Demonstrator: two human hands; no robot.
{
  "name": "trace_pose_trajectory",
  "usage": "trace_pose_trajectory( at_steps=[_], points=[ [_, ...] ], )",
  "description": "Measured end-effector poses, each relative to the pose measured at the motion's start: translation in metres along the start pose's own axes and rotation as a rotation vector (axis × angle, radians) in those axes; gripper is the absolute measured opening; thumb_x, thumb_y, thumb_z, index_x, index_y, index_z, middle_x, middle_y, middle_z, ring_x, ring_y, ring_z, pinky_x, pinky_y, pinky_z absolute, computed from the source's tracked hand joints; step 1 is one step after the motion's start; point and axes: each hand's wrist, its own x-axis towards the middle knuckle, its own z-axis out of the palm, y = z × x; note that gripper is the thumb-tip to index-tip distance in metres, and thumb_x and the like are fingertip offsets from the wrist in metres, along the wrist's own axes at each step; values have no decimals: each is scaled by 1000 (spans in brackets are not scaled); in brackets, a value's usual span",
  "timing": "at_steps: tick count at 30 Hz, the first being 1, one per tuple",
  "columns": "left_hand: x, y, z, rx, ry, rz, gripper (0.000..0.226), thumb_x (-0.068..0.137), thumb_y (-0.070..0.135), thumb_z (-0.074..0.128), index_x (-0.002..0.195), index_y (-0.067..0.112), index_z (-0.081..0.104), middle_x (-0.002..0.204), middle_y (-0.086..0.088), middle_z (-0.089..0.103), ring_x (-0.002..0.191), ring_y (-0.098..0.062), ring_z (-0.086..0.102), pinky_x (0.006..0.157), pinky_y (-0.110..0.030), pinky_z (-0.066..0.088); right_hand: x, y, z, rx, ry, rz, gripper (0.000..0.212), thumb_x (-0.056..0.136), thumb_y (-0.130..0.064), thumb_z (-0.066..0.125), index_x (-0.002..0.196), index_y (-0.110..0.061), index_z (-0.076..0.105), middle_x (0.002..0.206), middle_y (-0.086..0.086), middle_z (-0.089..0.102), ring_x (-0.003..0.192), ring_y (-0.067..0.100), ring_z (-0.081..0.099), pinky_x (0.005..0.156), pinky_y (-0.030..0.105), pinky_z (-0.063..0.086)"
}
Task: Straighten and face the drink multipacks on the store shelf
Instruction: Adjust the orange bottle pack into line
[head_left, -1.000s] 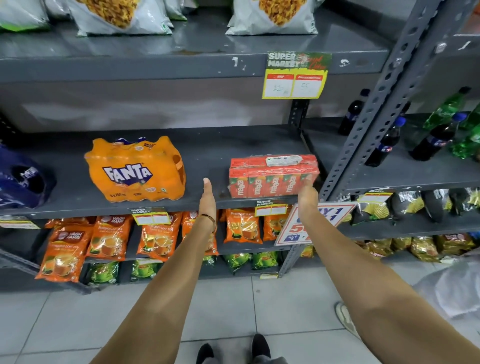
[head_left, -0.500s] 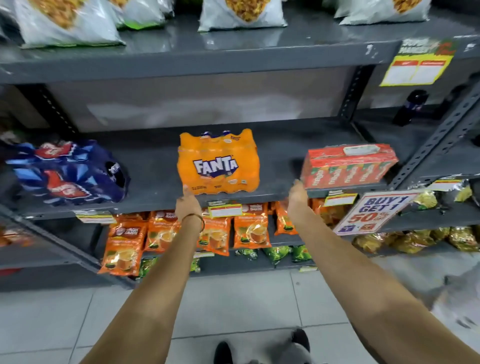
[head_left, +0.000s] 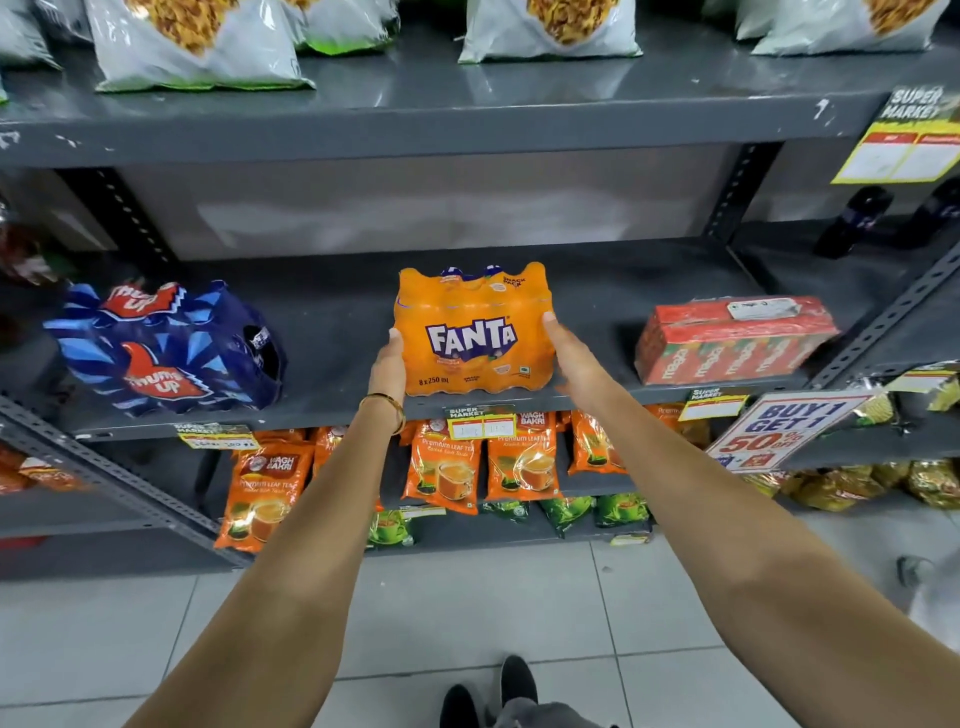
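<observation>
Both hands, left hand and right hand, clasp the orange Fanta multipack by its sides on the shelf, likely squaring its label forward.

Thums Up pack left, Fanta pack middle, Maaza pack right

Shop aisle — steel shelving, price tags, promo sign.

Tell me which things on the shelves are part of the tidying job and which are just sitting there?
Part of the job: Fanta pack, held by left hand and right hand; Thums Up pack; red Maaza pack.

Just sitting there: tea pouches, snack bags, offer sign.
</observation>
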Motion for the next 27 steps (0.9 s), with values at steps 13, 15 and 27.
trace_pose_trajectory(
  at_steps=[13, 15, 27],
  points=[
    [-3, -8, 12, 18, -3, 18, 50, 96, 52, 32, 132, 19, 42, 134, -10, 56, 120, -30, 56, 103, -51, 45, 14, 10, -14, 8, 47, -21, 71, 90, -66, 37, 144, -21, 36, 144, 8, 51, 126, 31, 53, 104, 50, 45],
    [-3, -9, 12, 19, 10, 23, 50, 96, 52, 32, 132, 19, 42, 134, -10, 56, 120, -30, 57, 103, -51, 45, 14, 10, -13, 19, 40, -27, 70, 90, -65, 36, 144, -21, 36, 143, 8, 51, 125, 30, 55, 105, 51, 45],
    [3, -6, 8, 33, 8, 33, 48, 98, 48, 29, 131, 16, 43, 137, -13, 54, 123, -31, 55, 106, -49, 43, 16, 13, -8, -30, 65, -62, 67, 94, -59, 35, 145, -16, 32, 146, 11, 48, 128, 31, 52, 107, 49, 43]
  ],
)
